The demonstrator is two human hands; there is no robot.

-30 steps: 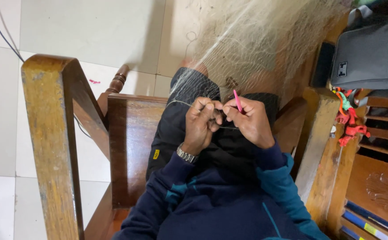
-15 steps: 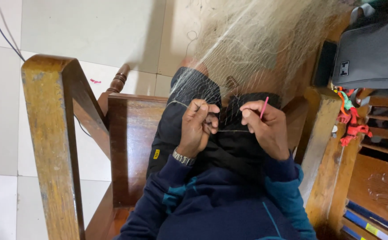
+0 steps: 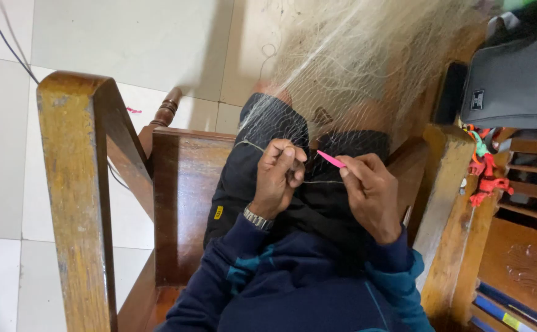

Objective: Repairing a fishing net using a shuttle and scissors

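work in hand: mending or knotting a fine pale net that drapes from the upper right down over the person's lap
left hand: the left hand is closed in a pinch, thumb and fingers pressed together on a strand of the net at the lap edge, holding it taut; a metal wristwatch sits on that wrist
right hand: the right hand is closed around a slim pink netting needle, whose tip points up and left toward the other hand
twine: a thin pale thread runs nearly level between the two hands, stretched tight
where the net lies: over dark shorts and the knees, its far part bunched and blurred near the top, too fine to read mesh by mesh
done so far: judging by the taut thread already joining needle and pinch, a stitch looks to be underway at this spot; how many meshes are finished cannot be told
left to do: the loop here seems not yet pulled down into a knot, and the large spread of net beyond suggests much work may remain
seat: a wooden chair with a worn armrest, standing on pale floor tiles
nearby: a grey bag at the right, and red and green clips or cord hanging on the next wooden frame
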